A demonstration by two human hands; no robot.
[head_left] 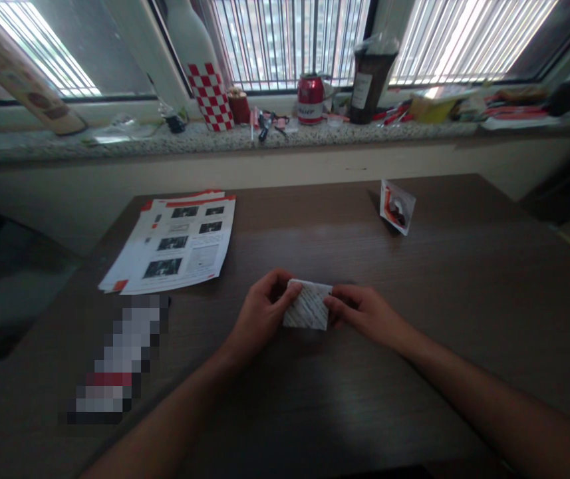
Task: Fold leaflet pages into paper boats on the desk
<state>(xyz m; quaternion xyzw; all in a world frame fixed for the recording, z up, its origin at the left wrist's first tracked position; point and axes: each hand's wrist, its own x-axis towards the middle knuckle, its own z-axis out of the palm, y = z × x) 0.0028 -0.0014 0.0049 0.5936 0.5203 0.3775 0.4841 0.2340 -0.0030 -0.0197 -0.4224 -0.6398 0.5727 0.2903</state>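
White, with slanting dark marks, a small flat piece (pixel 308 307) is gripped above the middle of the brown surface (pixel 285 233). The left hand (pixel 265 303) pinches its upper left corner, thumb in front, the other fingers partly hidden; the right hand (pixel 359 309) grips its right edge, fingertips partly behind. Whether the piece touches the surface is hard to tell, and its print is too small to read. Both forearms run out of the frame.

Pixelation hides a long object (pixel 120 359) at the left, just beside printed sheets (pixel 179 246) that overlap, their text illegible. Towards the far right edge, a small packet (pixel 397 207) leans up; its contents cannot be seen.

Along the stone windowsill (pixel 140 148), a tall cup (pixel 370 83) looks dark inside. Nearby, a red can (pixel 310 100) hides its contents, and the checkered bottle (pixel 205 73) is cut off above.
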